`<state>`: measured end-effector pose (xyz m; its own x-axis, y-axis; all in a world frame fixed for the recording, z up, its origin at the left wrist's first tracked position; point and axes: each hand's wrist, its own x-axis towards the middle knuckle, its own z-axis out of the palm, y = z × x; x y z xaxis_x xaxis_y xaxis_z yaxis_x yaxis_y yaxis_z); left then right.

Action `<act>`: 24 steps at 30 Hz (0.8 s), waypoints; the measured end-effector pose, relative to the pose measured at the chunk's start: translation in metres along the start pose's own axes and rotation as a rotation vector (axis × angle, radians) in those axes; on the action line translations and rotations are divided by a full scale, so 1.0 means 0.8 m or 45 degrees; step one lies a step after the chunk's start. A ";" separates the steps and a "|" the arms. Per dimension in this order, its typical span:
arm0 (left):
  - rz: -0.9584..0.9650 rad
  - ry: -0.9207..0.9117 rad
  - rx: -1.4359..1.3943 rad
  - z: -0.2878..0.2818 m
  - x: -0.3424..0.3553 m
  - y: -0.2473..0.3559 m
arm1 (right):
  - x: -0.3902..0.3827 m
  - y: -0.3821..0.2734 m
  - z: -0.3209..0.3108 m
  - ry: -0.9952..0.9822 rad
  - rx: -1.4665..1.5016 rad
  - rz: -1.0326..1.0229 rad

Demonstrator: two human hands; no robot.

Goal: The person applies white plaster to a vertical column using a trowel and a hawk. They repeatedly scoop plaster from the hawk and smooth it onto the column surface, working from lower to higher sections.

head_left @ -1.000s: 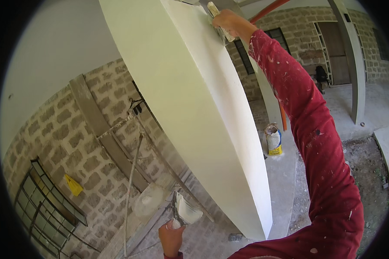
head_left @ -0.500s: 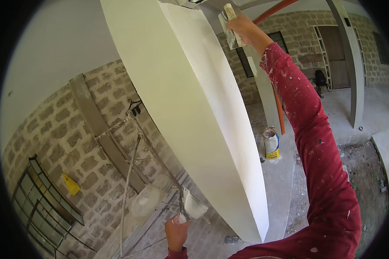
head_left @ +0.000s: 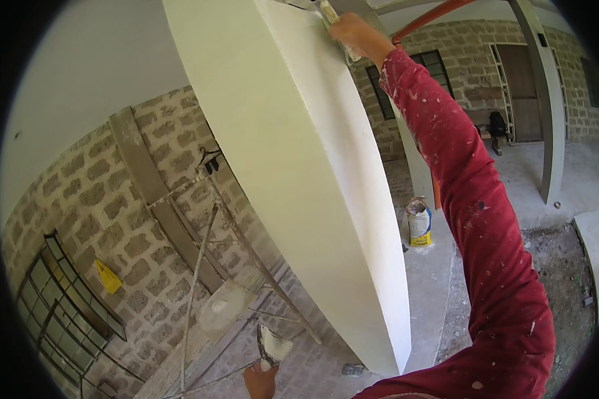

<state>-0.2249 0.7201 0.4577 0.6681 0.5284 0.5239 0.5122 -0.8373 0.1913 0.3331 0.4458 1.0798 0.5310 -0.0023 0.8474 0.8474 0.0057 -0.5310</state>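
A tall pale pillar point(head_left: 266, 146) fills the middle, its right face point(head_left: 353, 153) smooth and white. High up, my right hand point(head_left: 358, 34) grips the handle of a plastering trowel point(head_left: 328, 11), its blade edge-on against the upper part of that right face. The sleeve of my right arm is red and spattered with white. At the bottom, left of the pillar's foot, my left hand point(head_left: 260, 382) is closed on a putty knife point(head_left: 262, 340) whose broad blade carries a lump of white putty point(head_left: 276, 347). My left fingers are partly hidden.
Metal scaffolding point(head_left: 236, 233) with a plank point(head_left: 196, 346) stands at left before a stone-block wall point(head_left: 140, 246). An open paint bucket point(head_left: 418, 226) sits on the floor right of the pillar. Farther right are a grey post point(head_left: 551, 133) and a strip of bare soil point(head_left: 559, 266).
My right hand has moved left and up, bringing the trowel from beside the pillar onto its right face. My left hand has lowered and shifted slightly left with the putty knife.
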 end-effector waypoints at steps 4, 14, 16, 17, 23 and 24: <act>-0.001 0.009 0.003 0.005 -0.013 -0.016 | -0.062 -0.046 -0.001 -0.132 -0.009 -0.124; -0.554 -0.009 -0.800 -0.026 0.056 0.062 | -0.013 0.017 -0.037 0.113 0.088 -0.005; -0.485 -0.013 -0.708 -0.020 0.052 0.063 | 0.017 0.031 -0.032 0.060 0.069 0.047; -0.405 0.014 -0.626 -0.015 0.046 0.062 | 0.029 0.036 -0.029 -0.008 0.032 0.061; -0.245 0.039 -0.299 0.022 0.014 0.018 | 0.045 0.041 -0.013 -0.077 0.024 0.076; -0.094 0.044 -0.136 0.025 0.009 0.009 | 0.045 0.038 -0.010 -0.098 0.050 0.096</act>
<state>-0.2056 0.7210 0.4459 0.6108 0.5853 0.5332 0.4976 -0.8076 0.3164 0.3783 0.4376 1.0943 0.5898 0.0766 0.8039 0.8037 0.0419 -0.5936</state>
